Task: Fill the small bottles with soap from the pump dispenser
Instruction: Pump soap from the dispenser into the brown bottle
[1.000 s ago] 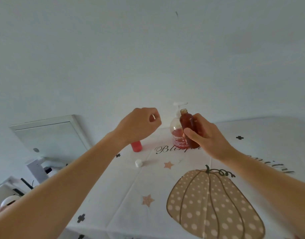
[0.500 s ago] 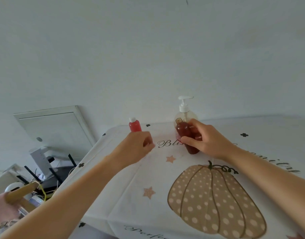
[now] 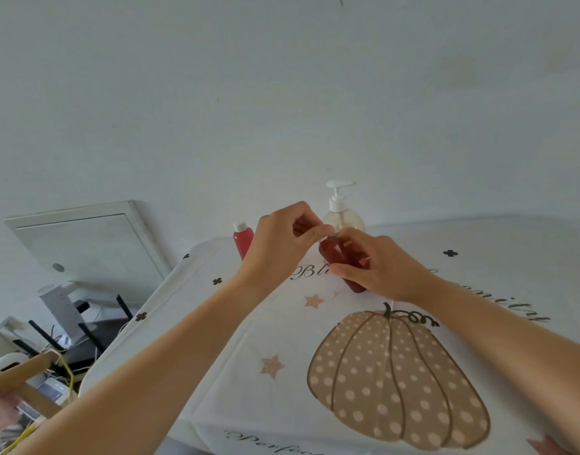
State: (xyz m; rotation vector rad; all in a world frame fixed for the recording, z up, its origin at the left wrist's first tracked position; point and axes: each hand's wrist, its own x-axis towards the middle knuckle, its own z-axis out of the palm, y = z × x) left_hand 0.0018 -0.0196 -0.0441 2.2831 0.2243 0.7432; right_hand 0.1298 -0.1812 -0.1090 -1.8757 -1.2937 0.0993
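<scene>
My right hand (image 3: pixel 377 267) grips a small dark red bottle (image 3: pixel 339 254), tilted to the left just above the tablecloth. My left hand (image 3: pixel 282 244) pinches a small white cap (image 3: pixel 326 232) at that bottle's mouth. Right behind my hands stands the clear pump dispenser (image 3: pixel 342 211) with its white pump head. A second small bottle (image 3: pixel 243 239), bright red with a white cap on, stands upright to the left, partly hidden by my left hand.
The table carries a white cloth (image 3: pixel 314 339) printed with a dotted pumpkin (image 3: pixel 397 379), stars and script. A leaning white framed panel (image 3: pixel 85 244), a router with black antennas (image 3: pixel 94 326) and cables lie left of the table. Another person's hand holds a wooden stick (image 3: pixel 22 376) at the lower left.
My left hand dropped to the table, then rose to the dark bottle's mouth with a white cap in its fingers. My right hand lowered and tilted the bottle.
</scene>
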